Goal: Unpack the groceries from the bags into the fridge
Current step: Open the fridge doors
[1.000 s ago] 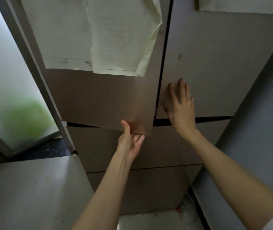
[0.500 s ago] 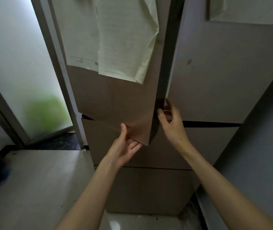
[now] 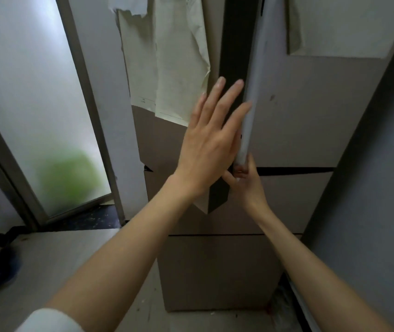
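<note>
Left hand (image 3: 209,142) risen off left door (image 3: 167,140), paper (image 3: 181,68) writing illegible

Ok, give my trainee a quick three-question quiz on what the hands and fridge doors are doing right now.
1. True or false: both upper fridge doors are fully closed.
2. Which hand grips the bottom corner of the right door? A) left B) right
3. Fill in: the left hand's fingers are ___ (straight/curled).

Key:
1. False; a dark gap shows between the doors.
2. B, the right hand.
3. Straight; the left hand is open beside the door edge.
</note>
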